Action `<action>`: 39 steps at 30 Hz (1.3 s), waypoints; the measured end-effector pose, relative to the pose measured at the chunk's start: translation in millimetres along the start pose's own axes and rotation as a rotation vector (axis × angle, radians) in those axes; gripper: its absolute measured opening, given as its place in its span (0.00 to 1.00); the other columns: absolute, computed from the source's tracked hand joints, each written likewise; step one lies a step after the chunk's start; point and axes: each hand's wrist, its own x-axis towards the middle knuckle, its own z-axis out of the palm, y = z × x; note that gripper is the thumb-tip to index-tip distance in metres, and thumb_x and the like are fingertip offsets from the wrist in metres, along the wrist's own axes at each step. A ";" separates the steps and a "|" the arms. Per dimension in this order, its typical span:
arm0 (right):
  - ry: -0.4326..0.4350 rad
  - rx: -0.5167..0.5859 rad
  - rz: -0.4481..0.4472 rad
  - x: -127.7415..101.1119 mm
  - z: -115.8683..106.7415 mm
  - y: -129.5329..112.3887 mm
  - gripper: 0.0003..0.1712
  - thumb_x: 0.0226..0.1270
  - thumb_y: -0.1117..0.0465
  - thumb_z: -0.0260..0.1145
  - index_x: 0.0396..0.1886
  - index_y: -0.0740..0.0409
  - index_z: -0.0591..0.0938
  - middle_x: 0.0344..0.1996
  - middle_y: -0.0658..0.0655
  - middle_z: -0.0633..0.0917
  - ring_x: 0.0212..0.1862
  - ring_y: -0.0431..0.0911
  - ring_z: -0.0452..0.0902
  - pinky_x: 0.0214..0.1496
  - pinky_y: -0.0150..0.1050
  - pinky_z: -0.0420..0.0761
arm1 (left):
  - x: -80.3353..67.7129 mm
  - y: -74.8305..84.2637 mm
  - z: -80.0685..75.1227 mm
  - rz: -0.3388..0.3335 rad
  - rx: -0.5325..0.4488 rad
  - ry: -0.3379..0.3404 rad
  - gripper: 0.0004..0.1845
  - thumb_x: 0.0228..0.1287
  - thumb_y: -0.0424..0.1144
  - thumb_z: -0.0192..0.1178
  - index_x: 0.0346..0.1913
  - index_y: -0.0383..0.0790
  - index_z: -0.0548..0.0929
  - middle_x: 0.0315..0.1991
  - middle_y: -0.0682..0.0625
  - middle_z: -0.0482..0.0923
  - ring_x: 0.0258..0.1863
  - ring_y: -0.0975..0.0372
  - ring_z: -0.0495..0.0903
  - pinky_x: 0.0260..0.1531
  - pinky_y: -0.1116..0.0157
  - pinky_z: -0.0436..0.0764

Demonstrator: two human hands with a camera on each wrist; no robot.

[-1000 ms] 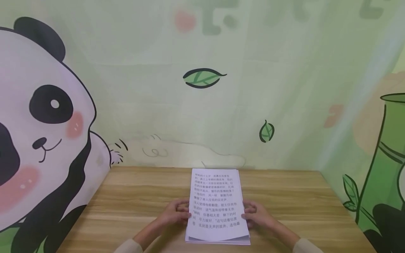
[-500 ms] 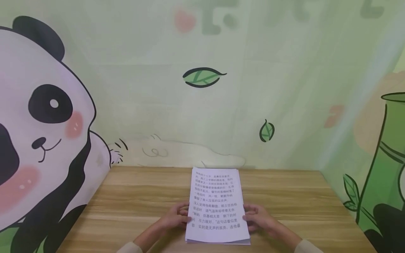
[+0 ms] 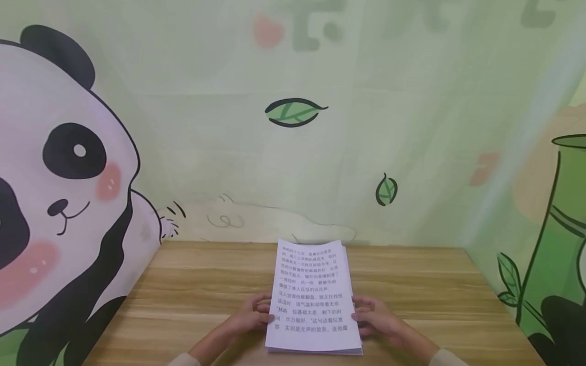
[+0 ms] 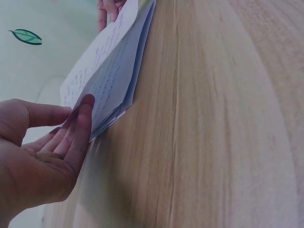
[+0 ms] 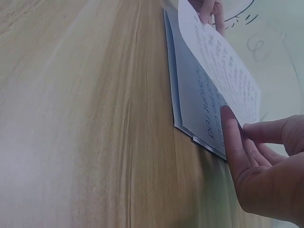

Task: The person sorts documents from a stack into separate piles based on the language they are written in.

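A stack of white printed sheets (image 3: 311, 295) lies lengthwise on the wooden table (image 3: 192, 290), with its near end between my hands. My left hand (image 3: 249, 315) pinches the stack's left edge, thumb above and fingers (image 4: 80, 128) against the sheet edges. My right hand (image 3: 375, 315) holds the right edge the same way, its fingertips (image 5: 230, 137) under the upper sheets. In the wrist views the top sheets (image 4: 109, 76) (image 5: 213, 85) bow up off the lower ones. Each wrist view shows the other hand at the far edge.
The tabletop (image 4: 213, 118) (image 5: 85, 118) sits in a corner of walls with a panda mural (image 3: 59, 168) on the left and painted bamboo (image 3: 563, 229) on the right. The back wall meets the table just beyond the sheets.
The far end of the top sheets has risen a little and fanned apart from the sheets below. Both hands stay at the side edges, nearly unmoved.
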 end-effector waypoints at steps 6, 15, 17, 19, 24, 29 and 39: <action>0.024 -0.020 0.006 -0.9 -6.1 0.7 0.39 0.69 0.68 0.64 0.74 0.75 0.59 0.52 0.70 0.85 0.46 0.51 0.88 0.50 0.47 0.89 | 0.7 -0.9 2.7 0.021 -0.024 -0.023 0.38 0.61 0.28 0.63 0.74 0.24 0.61 0.55 0.32 0.83 0.45 0.56 0.88 0.47 0.58 0.87; -0.001 -0.012 0.002 -5.6 -18.5 3.0 0.41 0.69 0.66 0.65 0.75 0.76 0.57 0.52 0.66 0.86 0.49 0.52 0.87 0.52 0.47 0.88 | 1.7 3.4 7.7 0.060 -0.075 -0.062 0.39 0.62 0.28 0.61 0.75 0.26 0.58 0.57 0.32 0.82 0.46 0.55 0.87 0.49 0.58 0.87; 0.007 -0.009 0.010 -6.3 -19.1 2.0 0.41 0.69 0.66 0.65 0.76 0.75 0.57 0.52 0.66 0.86 0.49 0.52 0.87 0.52 0.47 0.88 | 1.1 5.0 8.8 0.060 -0.078 -0.061 0.39 0.62 0.28 0.62 0.75 0.26 0.58 0.57 0.33 0.82 0.45 0.56 0.87 0.49 0.58 0.87; 0.020 -0.006 0.019 -7.4 -19.8 0.5 0.41 0.69 0.67 0.65 0.76 0.75 0.57 0.52 0.66 0.86 0.49 0.52 0.87 0.52 0.47 0.88 | 0.4 6.7 10.2 0.061 -0.079 -0.057 0.40 0.62 0.28 0.62 0.75 0.26 0.58 0.57 0.33 0.82 0.46 0.55 0.87 0.49 0.58 0.87; 0.061 -0.017 0.018 -10.9 -23.4 -2.7 0.41 0.69 0.66 0.66 0.76 0.73 0.59 0.55 0.69 0.84 0.47 0.50 0.87 0.51 0.46 0.88 | 1.6 10.6 14.9 0.073 -0.074 -0.054 0.40 0.62 0.29 0.63 0.76 0.26 0.58 0.56 0.35 0.83 0.45 0.56 0.87 0.48 0.58 0.87; 0.092 -0.024 0.010 -15.9 -33.8 -0.8 0.41 0.69 0.65 0.66 0.76 0.72 0.59 0.54 0.67 0.84 0.46 0.47 0.86 0.50 0.45 0.88 | 7.2 14.7 24.9 0.097 -0.072 -0.075 0.40 0.62 0.29 0.63 0.75 0.26 0.59 0.56 0.35 0.82 0.45 0.56 0.87 0.47 0.57 0.88; 0.075 0.011 -0.003 -27.0 -64.8 7.5 0.44 0.69 0.65 0.66 0.77 0.73 0.55 0.52 0.61 0.87 0.48 0.46 0.87 0.51 0.43 0.87 | 22.7 23.9 48.8 0.102 -0.077 -0.127 0.34 0.63 0.28 0.63 0.72 0.30 0.66 0.53 0.39 0.85 0.40 0.58 0.87 0.46 0.58 0.88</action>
